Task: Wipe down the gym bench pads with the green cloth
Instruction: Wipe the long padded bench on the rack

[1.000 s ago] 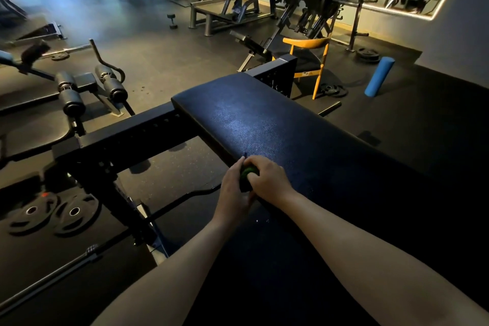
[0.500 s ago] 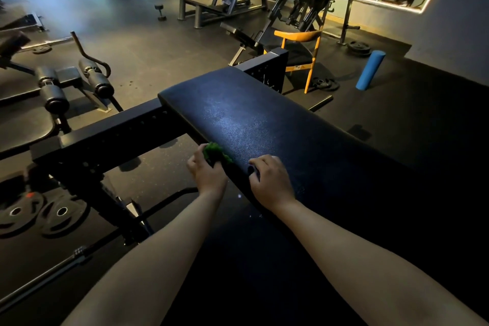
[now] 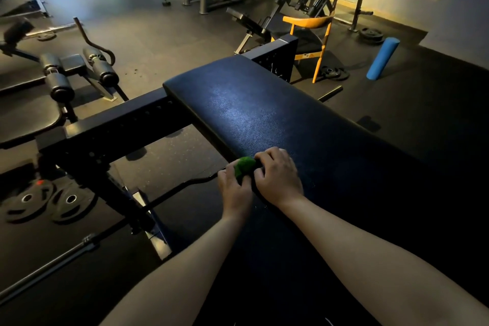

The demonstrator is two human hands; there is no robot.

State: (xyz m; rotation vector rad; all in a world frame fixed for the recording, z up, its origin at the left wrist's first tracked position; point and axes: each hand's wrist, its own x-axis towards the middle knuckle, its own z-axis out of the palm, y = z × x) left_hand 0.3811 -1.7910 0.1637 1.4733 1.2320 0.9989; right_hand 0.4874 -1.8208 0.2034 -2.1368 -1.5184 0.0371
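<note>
Head view, green cloth [image 3: 244, 165] at bench pad [image 3: 264, 114] edge, gripped between left hand [image 3: 234, 189] and right hand [image 3: 279, 178]

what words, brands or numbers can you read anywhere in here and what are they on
No text can be read.
White tag under the orange chair seat: too small.
Pale marks on the black frame upright behind the bench pad: blurred.
Weight plates on the floor: markings too dark.
Green cloth: no print shows.
</note>
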